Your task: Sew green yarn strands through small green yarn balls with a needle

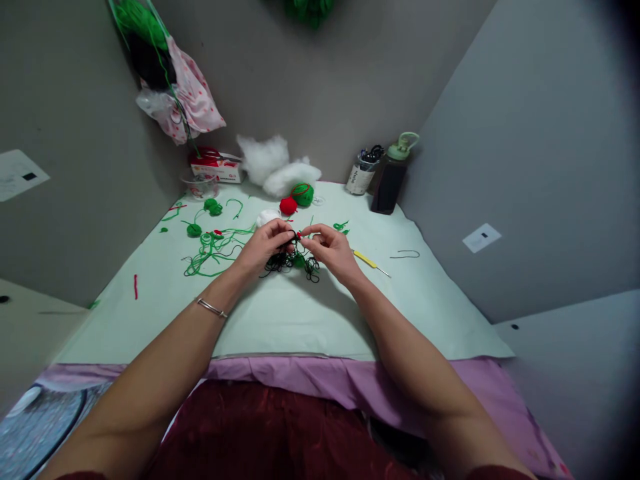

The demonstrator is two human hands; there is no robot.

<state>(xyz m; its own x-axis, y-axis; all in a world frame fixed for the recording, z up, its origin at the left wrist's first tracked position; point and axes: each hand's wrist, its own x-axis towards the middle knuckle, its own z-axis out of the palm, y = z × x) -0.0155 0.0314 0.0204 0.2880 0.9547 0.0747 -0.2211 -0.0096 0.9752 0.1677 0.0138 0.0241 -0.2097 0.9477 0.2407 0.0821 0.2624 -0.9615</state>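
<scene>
Over the middle of the table, my left hand (273, 241) pinches black yarn (281, 263) that hangs in a loose tangle below the fingers. My right hand (327, 248) has its thumb and fingers closed on a small red piece (299, 235), right beside the left fingertips. Some green yarn shows among the black strands. A yellow-handled crochet hook (365, 259) lies on the table just right of my right hand. A white ball (267, 217) sits behind my left hand, partly hidden by it.
Loose green yarn (213, 253) spreads to the left. Red and green yarn balls (302, 194) and white stuffing (280, 163) stand at the back. A dark bottle (389, 183) and a pen cup (359, 177) are back right; a clear cup (203, 187) is back left. Walls enclose the table.
</scene>
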